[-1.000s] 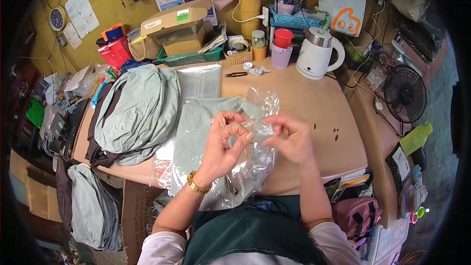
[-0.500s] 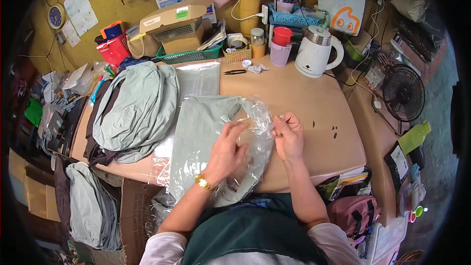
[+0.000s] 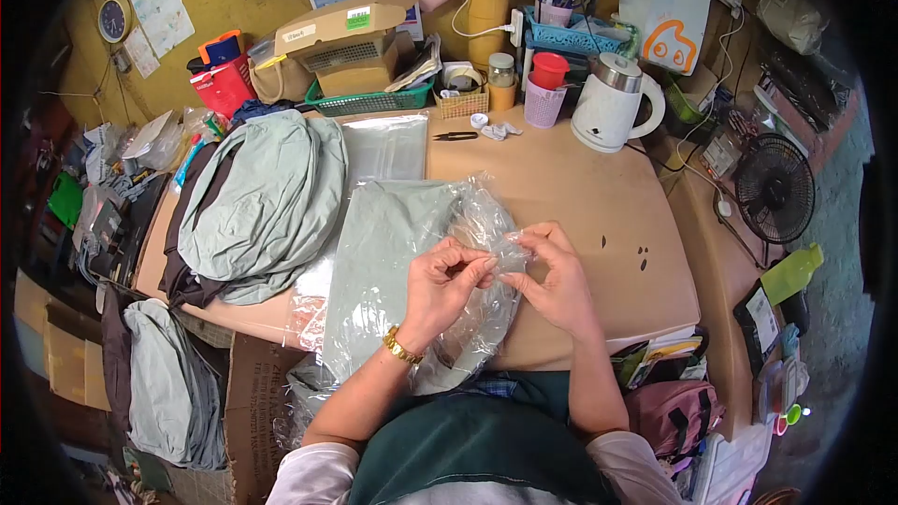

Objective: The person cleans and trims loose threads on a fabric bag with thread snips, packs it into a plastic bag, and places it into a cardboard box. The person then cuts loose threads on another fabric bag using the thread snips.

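Clear plastic bag (image 3: 449,215) with pale grey-green folded cloth (image 3: 374,234) inside lies on the brown tabletop (image 3: 622,215), before the person. Left hand (image 3: 440,285) pinches its crumpled film; right hand (image 3: 559,288) has thumb and forefinger apart at this film, and I cannot tell if it grips. Near on the left, a bulky heap of pale green and dark brown cloth (image 3: 262,210) takes up space. Farther back are black metal snips (image 3: 456,137) and a white electric kettle (image 3: 601,115).
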Demonstrator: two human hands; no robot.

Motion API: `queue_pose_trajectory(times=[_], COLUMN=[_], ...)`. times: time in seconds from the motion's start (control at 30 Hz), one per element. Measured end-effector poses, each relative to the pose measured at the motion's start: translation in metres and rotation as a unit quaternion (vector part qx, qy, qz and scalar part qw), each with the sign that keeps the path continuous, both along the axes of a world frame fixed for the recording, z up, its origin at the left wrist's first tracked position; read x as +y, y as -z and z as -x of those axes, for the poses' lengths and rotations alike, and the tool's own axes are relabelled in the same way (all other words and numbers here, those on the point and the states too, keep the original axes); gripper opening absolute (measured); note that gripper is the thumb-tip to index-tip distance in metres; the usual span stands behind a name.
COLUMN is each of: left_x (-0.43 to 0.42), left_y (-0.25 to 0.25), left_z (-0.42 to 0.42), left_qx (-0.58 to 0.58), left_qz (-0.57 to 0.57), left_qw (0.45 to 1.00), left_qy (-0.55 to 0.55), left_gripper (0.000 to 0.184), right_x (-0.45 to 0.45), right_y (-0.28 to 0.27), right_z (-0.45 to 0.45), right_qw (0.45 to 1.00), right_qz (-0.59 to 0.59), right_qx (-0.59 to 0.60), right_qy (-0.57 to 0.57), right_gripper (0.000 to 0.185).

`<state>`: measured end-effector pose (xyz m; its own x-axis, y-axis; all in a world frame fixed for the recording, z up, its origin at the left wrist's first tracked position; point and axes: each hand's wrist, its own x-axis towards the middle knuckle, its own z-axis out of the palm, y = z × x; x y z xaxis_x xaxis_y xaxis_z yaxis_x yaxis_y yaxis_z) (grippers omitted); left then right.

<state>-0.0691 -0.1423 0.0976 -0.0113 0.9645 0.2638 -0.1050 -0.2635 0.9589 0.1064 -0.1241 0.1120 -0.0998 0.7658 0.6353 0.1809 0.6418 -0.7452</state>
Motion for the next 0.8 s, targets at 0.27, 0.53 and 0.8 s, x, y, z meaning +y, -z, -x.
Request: queue_pose_trajectory(times=[0.27, 0.53, 0.8], left_x=[0.0, -0.012, -0.012], left_y=[-0.007, -0.016, -0.017], left_z=[-0.004, -0.009, -0.002], left_qx=[0.085, 0.273, 0.247], left_qz=[0.006, -0.22, -0.209], left_qw=[0.996, 0.933, 0.943], left_qy=[-0.023, -0.08, -0.076], left_gripper=[0.008, 0.012, 0.012], right_x=[-0.015, -0.003, -0.009], right_y=[-0.012, 0.017, 0.019], right_z=[-0.001, 0.013, 0.01], right_qw=[0.928, 0.989, 1.0], right_qz=[-0.252, 0.104, 0.014], right_qx=[-0.239, 0.098, 0.009], right_qy=[0.134, -0.025, -0.021], right_gripper=[0.007, 0.016, 0.017])
